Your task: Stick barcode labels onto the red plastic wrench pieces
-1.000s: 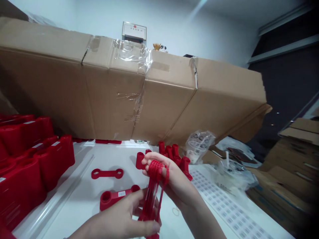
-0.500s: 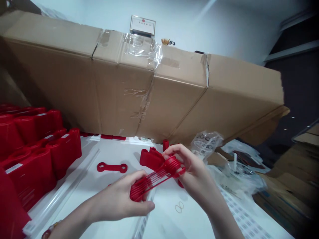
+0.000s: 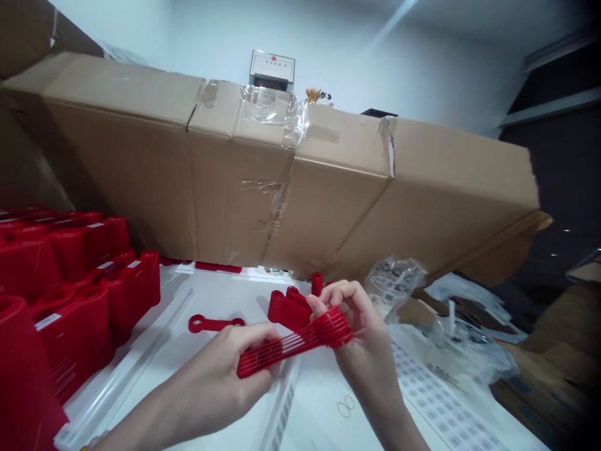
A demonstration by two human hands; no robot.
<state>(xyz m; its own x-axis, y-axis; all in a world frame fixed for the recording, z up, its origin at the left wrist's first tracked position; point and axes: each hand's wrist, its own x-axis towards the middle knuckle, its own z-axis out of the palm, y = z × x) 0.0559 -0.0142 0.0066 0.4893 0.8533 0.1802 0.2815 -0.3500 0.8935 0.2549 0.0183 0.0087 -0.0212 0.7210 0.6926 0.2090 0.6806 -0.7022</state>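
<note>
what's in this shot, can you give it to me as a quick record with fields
left hand: grips one end of a bundle of red plastic strips
right hand: grips the other end of the bundle
near hands: red plastic bar with ring ends; red plastic piece; two rubber bands
surface: white table
around: stacked red plastic blocks; large taped cardboard box; clear plastic bag; sheet of printed labels
</note>
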